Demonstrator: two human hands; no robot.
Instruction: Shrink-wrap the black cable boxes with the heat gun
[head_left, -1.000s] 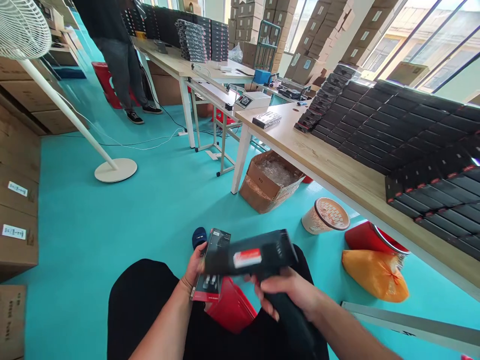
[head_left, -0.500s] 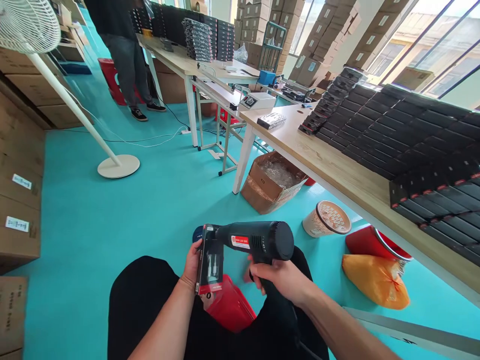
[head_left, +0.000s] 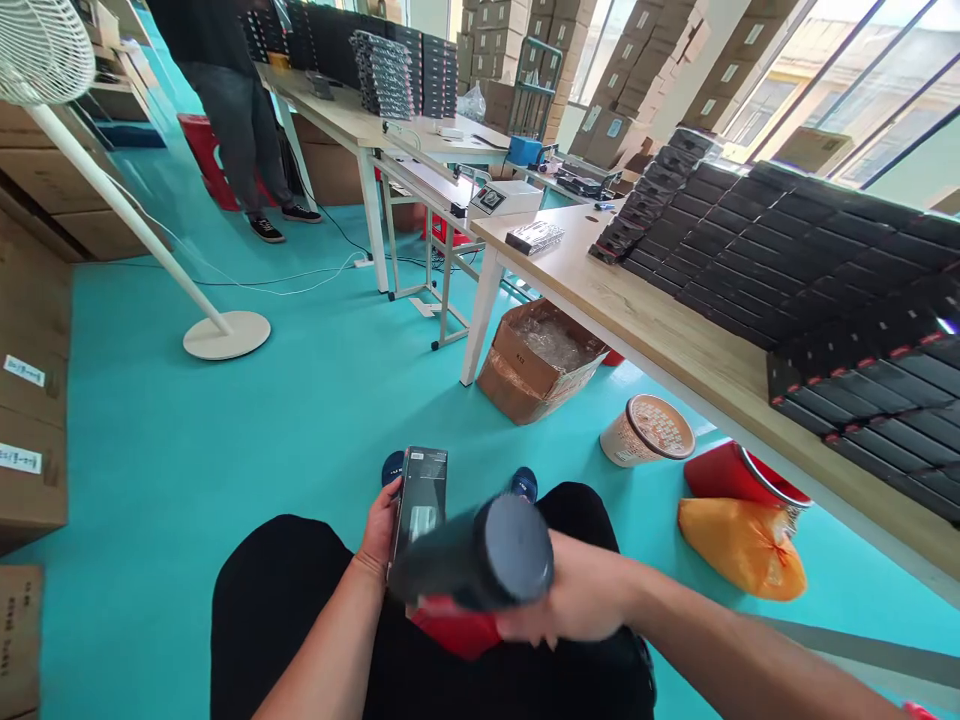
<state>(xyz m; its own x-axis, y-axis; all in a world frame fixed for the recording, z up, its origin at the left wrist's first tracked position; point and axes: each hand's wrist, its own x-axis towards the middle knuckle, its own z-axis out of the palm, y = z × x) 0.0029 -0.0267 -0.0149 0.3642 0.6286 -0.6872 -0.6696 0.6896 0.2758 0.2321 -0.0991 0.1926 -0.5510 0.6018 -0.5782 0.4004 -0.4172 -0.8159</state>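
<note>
A slim black retail box point(head_left: 426, 480) is upright in my left hand point(head_left: 379, 530), whose fingers grip its left edge. Across the lower part of that box lies a black heat gun point(head_left: 472, 555), blurred by motion. My right hand point(head_left: 570, 590) is wrapped round the heat gun's handle, which is mostly hidden from this angle. The nozzle points left and covers the bottom of the box. Beneath the gun, between my knees, part of a red container point(head_left: 457, 635) shows.
Stacked black boxes point(head_left: 780, 235) fill much of the table point(head_left: 622, 285) on the right. Beneath and beside it are an open carton point(head_left: 536, 365), a waste bin point(head_left: 649, 432) and an orange bag point(head_left: 739, 545). A floor fan point(head_left: 225, 335) stands left; a person point(head_left: 232, 120) stands farther back.
The heat gun has swung down and left, from the box's top to its lower part, with my right hand following. The box stays in my left hand at nearly the same spot.
</note>
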